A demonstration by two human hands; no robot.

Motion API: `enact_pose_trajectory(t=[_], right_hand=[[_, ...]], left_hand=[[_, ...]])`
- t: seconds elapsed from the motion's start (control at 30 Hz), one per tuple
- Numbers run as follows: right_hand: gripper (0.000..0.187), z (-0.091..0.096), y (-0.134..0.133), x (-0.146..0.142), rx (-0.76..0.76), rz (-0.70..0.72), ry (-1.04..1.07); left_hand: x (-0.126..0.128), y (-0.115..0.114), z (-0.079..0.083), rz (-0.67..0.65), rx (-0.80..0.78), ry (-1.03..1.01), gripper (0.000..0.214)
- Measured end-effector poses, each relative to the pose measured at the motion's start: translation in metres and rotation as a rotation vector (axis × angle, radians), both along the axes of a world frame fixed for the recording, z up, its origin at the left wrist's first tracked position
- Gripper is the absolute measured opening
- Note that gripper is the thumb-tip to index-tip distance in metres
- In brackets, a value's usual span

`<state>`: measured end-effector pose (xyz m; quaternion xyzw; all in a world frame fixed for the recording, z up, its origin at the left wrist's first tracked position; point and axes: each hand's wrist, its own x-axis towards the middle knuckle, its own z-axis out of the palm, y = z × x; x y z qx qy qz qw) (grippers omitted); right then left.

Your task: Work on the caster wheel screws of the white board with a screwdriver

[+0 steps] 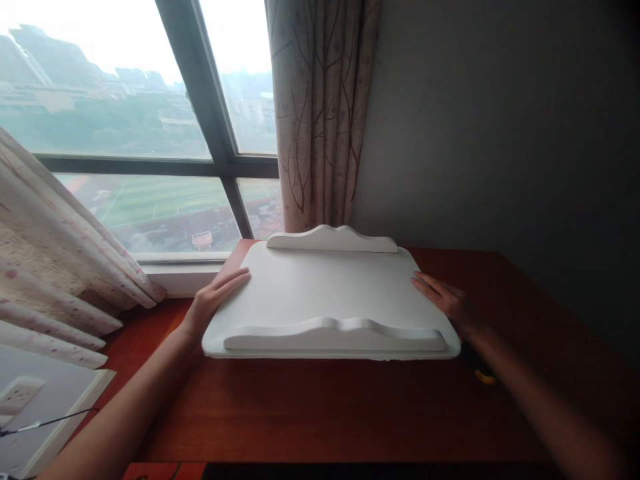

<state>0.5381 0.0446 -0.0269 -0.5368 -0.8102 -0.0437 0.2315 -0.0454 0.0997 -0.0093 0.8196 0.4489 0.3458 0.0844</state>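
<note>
A white board (325,287) with rounded corners lies in front of me over the reddish-brown table. Along its far edge stands a wavy-topped rail (333,240), and a second wavy rail (335,335) runs along its near edge. My left hand (213,299) grips the board's left side, its fingers lying on the top surface. On the right side my right hand (445,298) does the same. Both thumbs are out of sight. Whether the board touches the table I cannot tell.
The reddish-brown table (320,413) extends to the right along a grey wall (490,133). A black and yellow object (484,377) lies partly hidden by my right forearm. A window (150,120), curtains (325,113) and a wall socket (21,395) with a nearby cable (60,419) are visible.
</note>
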Motion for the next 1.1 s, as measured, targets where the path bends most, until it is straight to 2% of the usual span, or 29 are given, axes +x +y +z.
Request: enact_pose_trajectory(t=[0.17,0.37,0.47,0.53,0.63,0.7,0.8,0.93,1.03,1.1], right_hand=[[0.049,0.0,0.003,-0.002,-0.003,-0.004,0.059],[0.059,0.001,0.005,-0.003,-0.031,-0.068,0.047],[0.064,-0.001,0.002,-0.001,-0.055,-0.118,0.007],[0.063,-0.004,-0.003,0.004,-0.05,-0.17,-0.001],[0.052,-0.011,-0.018,0.016,-0.006,-0.261,0.049],[0.049,-0.019,-0.035,0.026,-0.001,-0.337,0.111],[0.051,-0.034,-0.066,0.038,-0.07,-0.486,0.185],[0.053,-0.051,-0.104,0.033,-0.144,-0.587,0.234],[0.054,-0.056,-0.117,0.018,-0.161,-0.617,0.259],[0.056,-0.057,-0.119,0.011,-0.18,-0.634,0.281]], left_hand=[[-0.001,0.003,-0.003,0.024,0.039,0.026,0.047],[-0.007,0.008,-0.001,0.036,0.015,0.111,0.049],[-0.012,0.011,0.005,0.124,-0.029,0.175,0.05],[-0.014,0.008,0.009,0.213,-0.036,0.136,0.048],[-0.013,-0.009,0.016,0.322,-0.099,-0.095,0.046],[-0.008,-0.03,0.018,0.386,-0.205,-0.264,0.052],[0.008,-0.065,0.018,0.397,-0.31,-0.402,0.053],[0.033,-0.098,0.01,0.415,-0.175,-0.351,0.039],[0.042,-0.105,0.001,0.39,-0.064,-0.307,0.035],[0.043,-0.104,-0.005,0.411,-0.053,-0.315,0.037]])
